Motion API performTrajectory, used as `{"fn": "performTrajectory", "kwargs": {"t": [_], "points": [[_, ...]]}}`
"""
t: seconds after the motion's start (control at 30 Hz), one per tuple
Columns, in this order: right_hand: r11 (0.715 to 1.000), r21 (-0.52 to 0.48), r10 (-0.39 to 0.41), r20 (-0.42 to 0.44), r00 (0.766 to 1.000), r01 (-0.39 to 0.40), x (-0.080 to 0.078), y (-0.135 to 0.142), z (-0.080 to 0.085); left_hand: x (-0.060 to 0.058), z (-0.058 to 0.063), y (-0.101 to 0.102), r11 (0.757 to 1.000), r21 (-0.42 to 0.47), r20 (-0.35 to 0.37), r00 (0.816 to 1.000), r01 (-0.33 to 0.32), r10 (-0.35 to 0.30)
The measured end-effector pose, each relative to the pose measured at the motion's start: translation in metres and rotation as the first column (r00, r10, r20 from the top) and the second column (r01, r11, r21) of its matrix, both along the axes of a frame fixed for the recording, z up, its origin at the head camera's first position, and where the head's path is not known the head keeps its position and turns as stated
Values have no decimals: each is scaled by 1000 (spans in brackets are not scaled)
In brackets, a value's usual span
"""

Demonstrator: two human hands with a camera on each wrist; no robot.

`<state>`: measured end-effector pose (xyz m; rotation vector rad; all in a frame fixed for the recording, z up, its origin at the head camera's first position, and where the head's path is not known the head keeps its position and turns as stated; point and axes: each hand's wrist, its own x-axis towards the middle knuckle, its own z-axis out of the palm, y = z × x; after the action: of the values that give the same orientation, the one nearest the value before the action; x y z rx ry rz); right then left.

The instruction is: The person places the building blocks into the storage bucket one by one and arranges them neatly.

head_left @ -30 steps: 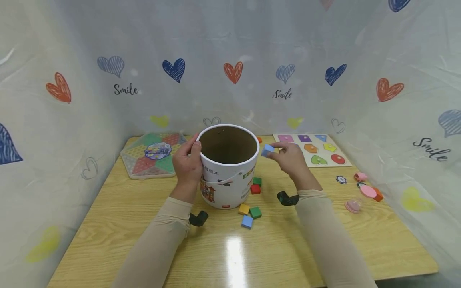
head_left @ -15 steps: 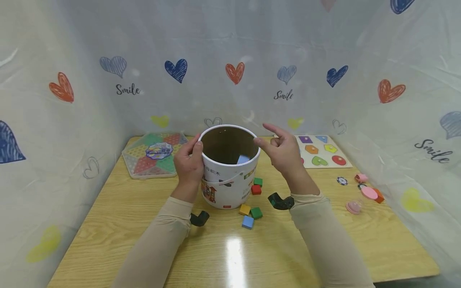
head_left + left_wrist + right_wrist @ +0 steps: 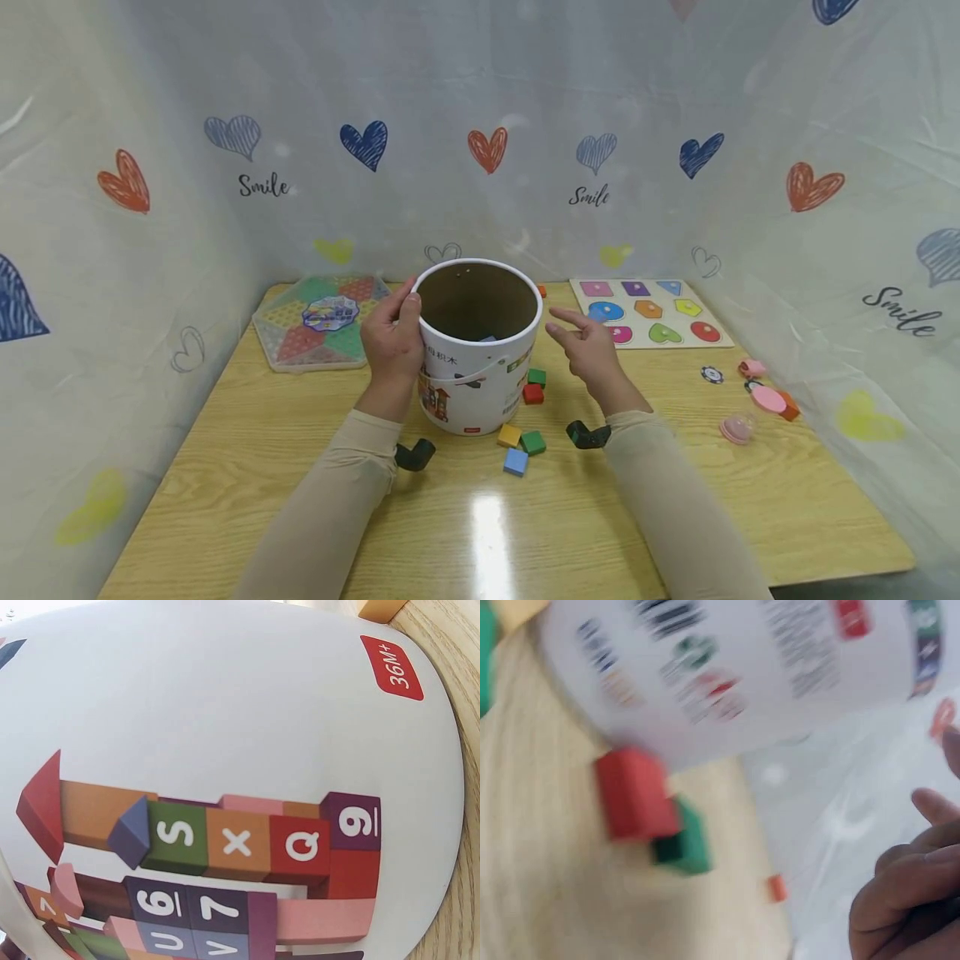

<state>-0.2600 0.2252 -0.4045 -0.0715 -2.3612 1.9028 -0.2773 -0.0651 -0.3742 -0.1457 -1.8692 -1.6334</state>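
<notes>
A white bucket (image 3: 468,392) printed with toy-block pictures stands upright on the table. My left hand (image 3: 393,342) grips its left side at the rim, thumb on the near side; the left wrist view shows the printed wall up close. A sliver of a blue block (image 3: 487,339) shows inside the bucket. To the right of the rim, my right hand (image 3: 592,354) is apart from it, fingers extended and holding nothing. Below that hand lie a red block (image 3: 533,394) and a green block (image 3: 537,377). In front sit a yellow block (image 3: 508,435), another green block (image 3: 533,442) and a blue block (image 3: 515,462).
A checkers-patterned box (image 3: 311,325) lies at the back left. Behind my right hand is a shape puzzle board (image 3: 637,333). Small pink toys (image 3: 767,398) and a patterned chip (image 3: 712,375) lie at the right. An orange piece (image 3: 542,291) shows behind the bucket.
My right hand held a blue block beside the rim, then let it go into the bucket. It has since drawn back and down to the right. The left hand keeps its grip.
</notes>
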Motion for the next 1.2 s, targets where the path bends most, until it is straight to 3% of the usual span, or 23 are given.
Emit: {"fn": "performTrajectory", "kwargs": {"t": [0.2, 0.33, 0.57, 0.7, 0.83, 1.0, 1.2], "points": [[986, 160, 1, 254, 967, -43, -5, 10, -46, -1, -1, 0, 1000, 17, 17, 1000, 12, -12], [973, 212, 18, 315, 949, -89, -5, 13, -57, -2, -1, 0, 1000, 17, -1, 1000, 18, -18], [913, 371, 27, 357, 934, -169, -5, 9, -55, -2, -1, 0, 999, 27, -13, 1000, 26, -26], [881, 443, 9, 335, 942, -166, -6, 7, -57, -3, -2, 1, 999, 25, 4, 1000, 27, -27], [876, 458, -6, 325, 946, -152, -5, 5, -57, -2, -2, 1, 999, 23, 7, 1000, 27, -27], [890, 434, -17, 345, 939, -143, 0, 8, -51, 0, -2, 1, 1000, 8, 16, 1000, 25, -25], [915, 388, 2, 266, 964, -109, 4, 11, -19, 0, -1, 0, 999, 19, 8, 999, 34, -34]]}}
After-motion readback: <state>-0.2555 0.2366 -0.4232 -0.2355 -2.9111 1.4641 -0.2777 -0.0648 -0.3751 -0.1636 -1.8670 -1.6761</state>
